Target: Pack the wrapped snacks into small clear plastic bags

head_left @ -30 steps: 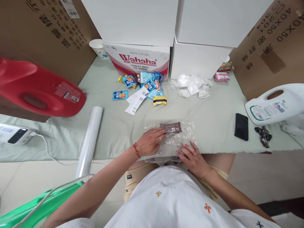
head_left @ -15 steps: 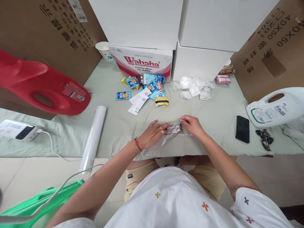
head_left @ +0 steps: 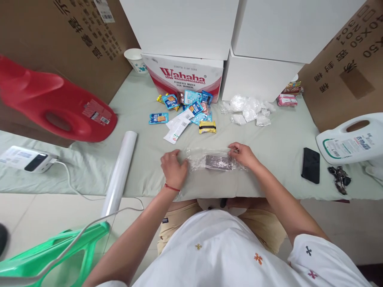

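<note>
A dark brown snack packet (head_left: 218, 162) lies near the front edge of the table, covered by a sheet of clear plastic wrap (head_left: 197, 159). My left hand (head_left: 173, 167) is closed on the left end of the wrap. My right hand (head_left: 243, 154) pinches the right end of it. The wrap is stretched between the two hands over the packet. A red string band sits on my left wrist.
A roll of clear film (head_left: 120, 173) lies left of my hands. Several snack packets (head_left: 185, 111) and crumpled plastic (head_left: 247, 108) sit before the Wahaha box (head_left: 184, 75). Red jug (head_left: 56, 107), white jug (head_left: 351, 139), phone (head_left: 310, 170), keys (head_left: 339, 179), power strip (head_left: 28, 159).
The wrap was folded over the packet. My right hand went from the near edge to the packet's right end; my left hand slid left, pulling the wrap taut.
</note>
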The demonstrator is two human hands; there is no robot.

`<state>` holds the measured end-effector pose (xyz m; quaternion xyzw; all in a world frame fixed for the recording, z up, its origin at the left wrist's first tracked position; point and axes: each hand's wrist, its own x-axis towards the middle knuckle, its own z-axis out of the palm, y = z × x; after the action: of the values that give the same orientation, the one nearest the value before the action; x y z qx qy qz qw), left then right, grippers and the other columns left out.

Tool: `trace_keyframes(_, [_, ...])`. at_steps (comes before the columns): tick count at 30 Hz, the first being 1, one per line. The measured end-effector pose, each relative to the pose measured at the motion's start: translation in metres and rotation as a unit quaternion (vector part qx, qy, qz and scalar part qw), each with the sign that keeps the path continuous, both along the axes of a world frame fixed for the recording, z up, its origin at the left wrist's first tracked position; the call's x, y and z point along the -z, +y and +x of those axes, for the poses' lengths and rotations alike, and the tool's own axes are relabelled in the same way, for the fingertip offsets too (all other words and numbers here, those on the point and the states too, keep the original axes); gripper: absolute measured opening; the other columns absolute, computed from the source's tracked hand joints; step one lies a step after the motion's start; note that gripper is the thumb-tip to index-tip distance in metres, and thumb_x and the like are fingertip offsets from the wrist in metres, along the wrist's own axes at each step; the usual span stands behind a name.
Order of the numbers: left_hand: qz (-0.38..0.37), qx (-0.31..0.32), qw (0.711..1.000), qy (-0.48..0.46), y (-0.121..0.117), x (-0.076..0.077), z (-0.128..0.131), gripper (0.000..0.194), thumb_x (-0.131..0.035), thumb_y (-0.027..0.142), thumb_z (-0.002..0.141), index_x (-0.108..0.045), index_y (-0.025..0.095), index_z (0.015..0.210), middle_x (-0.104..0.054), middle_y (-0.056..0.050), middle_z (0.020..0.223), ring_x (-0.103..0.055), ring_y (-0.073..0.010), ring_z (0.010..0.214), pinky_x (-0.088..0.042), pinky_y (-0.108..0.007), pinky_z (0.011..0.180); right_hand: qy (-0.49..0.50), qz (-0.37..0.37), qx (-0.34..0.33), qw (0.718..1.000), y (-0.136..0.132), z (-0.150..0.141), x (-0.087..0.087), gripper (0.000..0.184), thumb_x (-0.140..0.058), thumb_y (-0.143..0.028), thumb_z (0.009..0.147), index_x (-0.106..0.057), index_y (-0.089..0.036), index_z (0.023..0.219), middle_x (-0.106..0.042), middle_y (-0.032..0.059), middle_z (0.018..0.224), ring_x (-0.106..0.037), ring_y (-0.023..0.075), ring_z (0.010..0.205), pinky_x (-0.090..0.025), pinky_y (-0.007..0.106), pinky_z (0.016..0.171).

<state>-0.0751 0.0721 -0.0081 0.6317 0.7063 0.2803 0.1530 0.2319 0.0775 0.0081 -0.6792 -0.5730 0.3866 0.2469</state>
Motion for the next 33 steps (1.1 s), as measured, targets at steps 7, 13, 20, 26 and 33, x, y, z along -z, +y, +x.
trace_keyframes(7, [0.181, 0.271, 0.945, 0.018, -0.015, -0.037, 0.025, 0.029, -0.044, 0.02, 0.097, -0.067, 0.023, 0.113, -0.068, -0.011, 0.117, -0.052, -0.028, 0.133, -0.036, -0.055, 0.116, 0.012, 0.11, 0.105, 0.988, -0.029, 0.036, -0.015, 0.053, -0.06, -0.056, 0.09, -0.062, -0.022, 0.131, -0.062, 0.0135, 0.136, -0.066, 0.0225, 0.106, -0.055, 0.038, 0.087])
trace_keyframes(13, [0.057, 0.44, 0.894, 0.069, -0.01, -0.018, 0.078, 0.043, -0.035, 0.031, 0.106, -0.061, 0.028, 0.141, -0.062, -0.006, 0.148, -0.042, -0.026, 0.149, -0.017, -0.059, 0.126, -0.12, 0.04, 0.09, 0.988, -0.048, 0.042, 0.004, 0.058, -0.073, -0.062, 0.075, -0.07, -0.02, 0.116, -0.071, 0.0099, 0.096, -0.064, 0.028, 0.094, -0.052, 0.041, 0.084])
trace_keyframes(20, [0.03, 0.446, 0.888, 0.109, -0.017, 0.014, 0.072, 0.049, -0.033, 0.038, 0.109, -0.044, 0.03, 0.156, -0.047, -0.008, 0.161, -0.037, -0.0255, 0.153, -0.017, -0.061, 0.125, 0.053, 0.007, 0.105, 0.993, -0.055, 0.04, -0.002, 0.04, -0.067, -0.058, 0.078, -0.066, -0.02, 0.088, -0.063, 0.0004, 0.077, -0.055, 0.0156, 0.068, -0.045, 0.028, 0.064])
trace_keyframes(26, [0.039, 0.44, 0.889, 0.12, -0.019, 0.015, 0.072, 0.049, -0.036, 0.037, 0.108, -0.043, 0.032, 0.156, -0.046, -0.007, 0.162, -0.038, -0.0261, 0.152, -0.018, -0.061, 0.125, 0.039, -0.042, 0.091, 0.994, -0.052, 0.03, -0.002, 0.039, -0.072, -0.057, 0.073, -0.065, -0.02, 0.084, -0.06, -0.0012, 0.066, -0.052, 0.0152, 0.06, -0.041, 0.027, 0.057])
trace_keyframes(33, [0.055, 0.426, 0.896, 0.112, -0.022, 0.009, 0.074, 0.047, -0.04, 0.032, 0.106, -0.049, 0.033, 0.152, -0.051, -0.005, 0.159, -0.032, -0.0287, 0.155, 0.001, -0.067, 0.127, 0.04, 0.085, 0.148, 0.985, -0.033, -0.029, -0.011, 0.019, -0.068, -0.037, 0.085, -0.058, -0.024, 0.075, -0.059, 0.0, 0.066, -0.051, 0.017, 0.059, -0.044, 0.031, 0.059])
